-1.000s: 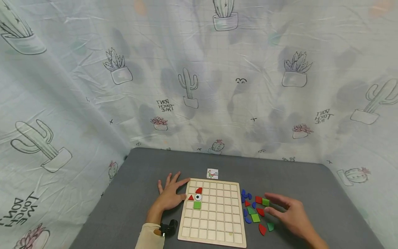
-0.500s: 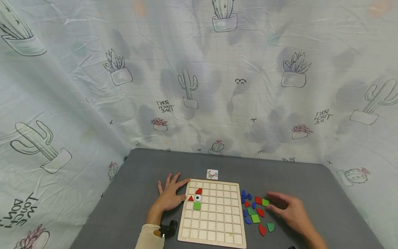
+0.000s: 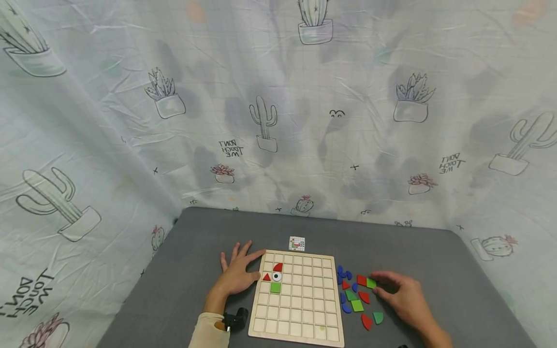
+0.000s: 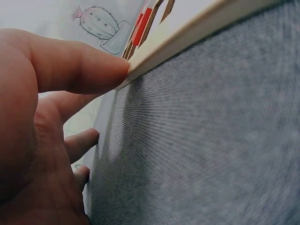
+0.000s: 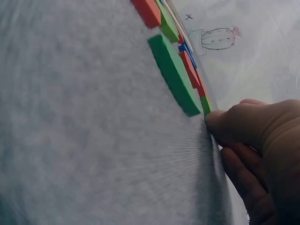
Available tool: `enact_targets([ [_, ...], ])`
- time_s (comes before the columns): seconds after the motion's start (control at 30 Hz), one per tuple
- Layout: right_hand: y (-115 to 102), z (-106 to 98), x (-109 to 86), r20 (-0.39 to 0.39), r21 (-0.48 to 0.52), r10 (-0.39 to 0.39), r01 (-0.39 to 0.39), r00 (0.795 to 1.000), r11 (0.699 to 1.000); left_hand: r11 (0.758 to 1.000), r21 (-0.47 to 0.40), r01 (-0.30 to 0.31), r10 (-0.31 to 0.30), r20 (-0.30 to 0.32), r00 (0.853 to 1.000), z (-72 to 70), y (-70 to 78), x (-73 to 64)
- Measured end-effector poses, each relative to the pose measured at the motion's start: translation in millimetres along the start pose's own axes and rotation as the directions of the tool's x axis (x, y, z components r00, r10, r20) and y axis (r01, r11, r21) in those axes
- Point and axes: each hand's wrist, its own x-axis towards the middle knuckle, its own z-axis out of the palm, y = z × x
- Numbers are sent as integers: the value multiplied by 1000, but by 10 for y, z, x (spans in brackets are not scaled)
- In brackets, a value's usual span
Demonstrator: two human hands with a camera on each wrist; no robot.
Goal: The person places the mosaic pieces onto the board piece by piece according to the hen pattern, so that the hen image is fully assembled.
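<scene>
My left hand (image 3: 237, 274) lies spread beside the wooden grid board (image 3: 296, 330), index fingertip at its top left corner and thumb against its left edge. In the left wrist view, the thumb (image 4: 89, 68) meets the board's side (image 4: 187, 38). On the board sit a red quarter-circle (image 3: 278, 267), a red triangle (image 3: 267, 277), a white eye tile (image 3: 276, 276) and a green square (image 3: 275, 287). My right hand (image 3: 404, 295) has thumb and index finger apart, their tips right at a loose green square tile (image 3: 371, 283); the right wrist view shows the thumb by it (image 5: 205, 105).
A small pattern card (image 3: 297, 243) lies behind the board. Right of the board are a red square (image 3: 361, 280), another green square (image 3: 357, 305), red quarter-circles (image 3: 367, 322), green pieces (image 3: 378, 317) and several blue pieces (image 3: 346, 308). A patterned cloth (image 3: 278, 121) hangs behind the grey table (image 3: 209, 227).
My right hand has shifted slightly, its thumb and index fingertips now closer about the loose green square. The left hand and the pieces on the board have stayed in place.
</scene>
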Motion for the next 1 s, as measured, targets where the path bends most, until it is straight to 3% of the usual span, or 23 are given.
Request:
enact_targets([
  [0.3, -24, -9, -16, -33, -3, -8, 8, 999, 1000, 1000, -2, -3, 3, 2, 1000, 14, -8, -7],
  [0.57, -333, -47, -70, -10, 115, -27, 28, 1000, 993, 1000, -1, 9, -9, -1, 1000, 16, -13, -10],
  [0.8, -671, 164, -137, -41, 294, -124, 131, 991, 947, 1000, 6, 11, -11, 1, 1000, -5, -9, -8],
  [1.0, -953, 455, -158, 52, 403, -154, 120, 987, 907, 1000, 0, 2, -2, 6, 1000, -18, 13, -7],
])
